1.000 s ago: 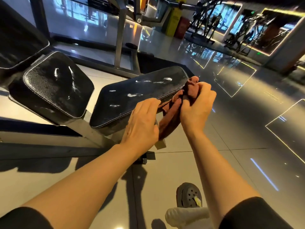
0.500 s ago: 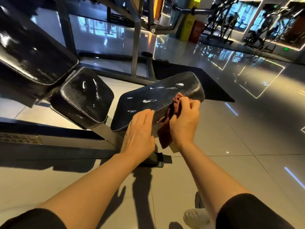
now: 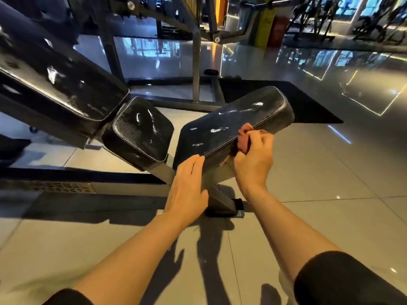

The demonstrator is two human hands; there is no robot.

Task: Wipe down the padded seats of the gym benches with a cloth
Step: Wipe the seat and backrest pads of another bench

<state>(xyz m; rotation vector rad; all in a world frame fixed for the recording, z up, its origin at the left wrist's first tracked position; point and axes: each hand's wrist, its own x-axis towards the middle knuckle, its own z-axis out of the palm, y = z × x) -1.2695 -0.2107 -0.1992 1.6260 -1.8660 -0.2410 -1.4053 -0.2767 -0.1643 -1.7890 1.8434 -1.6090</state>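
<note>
The flat bench pad lies in the middle of the view with its long axis running from near left to far right, the far end pointing toward the black floor mat. The right hand has its fingers curled round a bunched reddish-brown cloth and presses it against the near long edge of the pad, about halfway along. The left hand is flat, fingers straight and together, with the fingertips touching the pad's near left corner.

Half a second ago the cloth hung lower below the right hand; now it is gathered tighter and sits higher on the pad's edge, and the hand has shifted slightly toward the far end. The left hand keeps its place at the corner.

The pad is black, textured, with pale stitching along its rim and white smears and glints on top. To its left stand a smaller seat pad and a long inclined back pad, both black and shiny, on a grey steel frame.
</note>
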